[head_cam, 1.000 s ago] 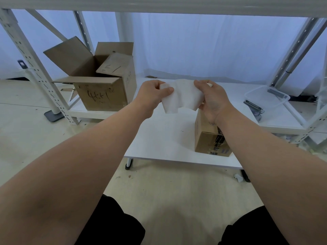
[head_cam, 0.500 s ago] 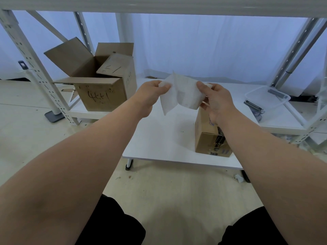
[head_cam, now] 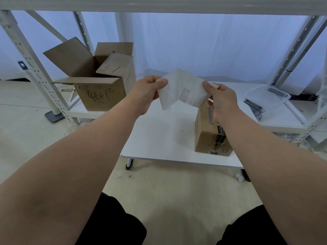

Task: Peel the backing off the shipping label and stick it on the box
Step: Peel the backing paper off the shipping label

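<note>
The left hand (head_cam: pixel 146 92) and right hand (head_cam: pixel 221 101) each pinch an end of the thin white paper shipping label (head_cam: pixel 182 89), held in the air above the white desk (head_cam: pixel 155 138); bare desktop lies beneath; the small brown cardboard box (head_cam: pixel 207 138), printed DECATHLON in blue, stands by the desk's near right edge; an open brown carton (head_cam: pixel 99 92) with black scrawl sits far left.

Sheet pair: shipping label (head_cam: pixel 190 90) and backing (head_cam: pixel 167 97) peeled further apart, tented wide. Hands: left hand (head_cam: pixel 146 93) and right hand (head_cam: pixel 222 101) drawn farther apart.
</note>
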{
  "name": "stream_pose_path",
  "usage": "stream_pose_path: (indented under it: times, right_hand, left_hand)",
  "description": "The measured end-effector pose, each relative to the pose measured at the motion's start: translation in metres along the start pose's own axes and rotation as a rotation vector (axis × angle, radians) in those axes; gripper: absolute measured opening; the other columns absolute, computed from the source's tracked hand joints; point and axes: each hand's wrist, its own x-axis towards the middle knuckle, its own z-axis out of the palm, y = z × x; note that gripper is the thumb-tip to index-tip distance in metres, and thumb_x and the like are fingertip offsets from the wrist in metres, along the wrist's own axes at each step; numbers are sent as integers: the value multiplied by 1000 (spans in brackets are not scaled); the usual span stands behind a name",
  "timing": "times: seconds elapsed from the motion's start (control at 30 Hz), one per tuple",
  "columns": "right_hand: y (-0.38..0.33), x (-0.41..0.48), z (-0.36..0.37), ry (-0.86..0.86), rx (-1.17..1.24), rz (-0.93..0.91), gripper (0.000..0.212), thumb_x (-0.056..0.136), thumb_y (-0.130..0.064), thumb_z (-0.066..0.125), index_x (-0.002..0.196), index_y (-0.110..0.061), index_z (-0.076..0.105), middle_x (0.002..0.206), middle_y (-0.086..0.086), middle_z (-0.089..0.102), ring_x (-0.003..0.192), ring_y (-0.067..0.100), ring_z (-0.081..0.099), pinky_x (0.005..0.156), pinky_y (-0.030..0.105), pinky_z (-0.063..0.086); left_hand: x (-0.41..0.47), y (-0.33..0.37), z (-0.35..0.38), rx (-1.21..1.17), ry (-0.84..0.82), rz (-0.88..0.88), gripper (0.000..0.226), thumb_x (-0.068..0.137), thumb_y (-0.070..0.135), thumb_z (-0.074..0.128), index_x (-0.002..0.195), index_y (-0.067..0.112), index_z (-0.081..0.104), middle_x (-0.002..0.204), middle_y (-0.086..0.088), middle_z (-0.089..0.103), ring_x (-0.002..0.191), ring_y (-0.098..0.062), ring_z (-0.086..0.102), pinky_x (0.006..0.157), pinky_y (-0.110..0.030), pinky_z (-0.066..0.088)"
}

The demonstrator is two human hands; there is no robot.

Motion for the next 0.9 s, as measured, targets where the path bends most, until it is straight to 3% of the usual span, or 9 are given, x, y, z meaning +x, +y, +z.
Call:
stream_pose_path:
  times: [0.17, 0.23, 0.3, 0.37, 0.47, 0.63, 0.77, 0.9]
  right_hand:
    - [0, 1, -2, 19, 16, 5, 15, 83, -21, 71, 75, -18, 58, 89, -4, 64, 90, 15, 58, 75, 24, 45]
    - [3, 2, -2, 29, 31, 17, 18, 81, -24, 73, 87, -17, 58, 101, 0, 66, 96, 17, 60, 76, 25, 45]
    - [4, 3, -2, 45, 40, 33, 35, 79, -28, 76, 105, -15, 55, 114, 4, 65, 102, 20, 62, 83, 31, 49]
    - [4, 3, -2, 52, 45, 46, 50, 76, -31, 78, 116, -15, 52, 119, 6, 63, 108, 22, 62, 94, 38, 49]
    - [3, 3, -4, 51, 31, 65, 58, 74, -34, 79, 121, -18, 48, 121, 5, 62, 109, 20, 62, 94, 36, 46]
    - [3, 2, -6, 40, 34, 74, 56, 76, -32, 77, 122, -18, 48, 120, 5, 62, 104, 18, 63, 95, 35, 43]
    - [3, 3, -7, 29, 59, 61, 45, 79, -22, 75, 118, -16, 51, 113, 6, 64, 92, 19, 62, 89, 31, 44]
    - [1, 4, -7, 29, 107, 59, 38, 81, -16, 74, 111, -20, 52, 98, 0, 63, 90, 17, 61, 98, 33, 44]
  left_hand:
    - [-2, 2, 6, -72, 43, 36, 12, 88, 1, 60, 82, 10, 54, 91, -7, 61, 81, -19, 62, 91, -34, 52]
    - [-1, 3, 6, -97, 86, 37, 17, 86, 1, 63, 87, 13, 52, 100, -10, 59, 84, -21, 61, 92, -36, 52]
    - [-1, 4, 5, -28, 123, 42, 20, 84, 7, 68, 91, 18, 52, 109, -10, 58, 87, -19, 60, 87, -33, 52]
    - [-3, 5, 5, 81, 135, 46, 17, 83, 13, 69, 87, 21, 56, 100, -1, 61, 83, -12, 58, 75, -22, 44]
    - [-5, 6, 5, 131, 122, 45, 11, 85, 15, 68, 83, 20, 58, 84, 7, 62, 78, -3, 58, 69, -17, 37]
    - [-4, 4, 4, 153, 127, 54, 13, 85, 15, 68, 92, 19, 58, 90, 7, 61, 81, -3, 55, 68, -18, 36]
    - [-4, 3, 6, 169, 128, 41, 12, 85, 15, 66, 87, 23, 58, 93, 6, 61, 81, -3, 54, 67, -18, 35]
    - [-2, 1, 7, 148, 138, 37, 12, 86, 13, 65, 88, 22, 57, 95, 3, 61, 81, -5, 54, 66, -18, 34]
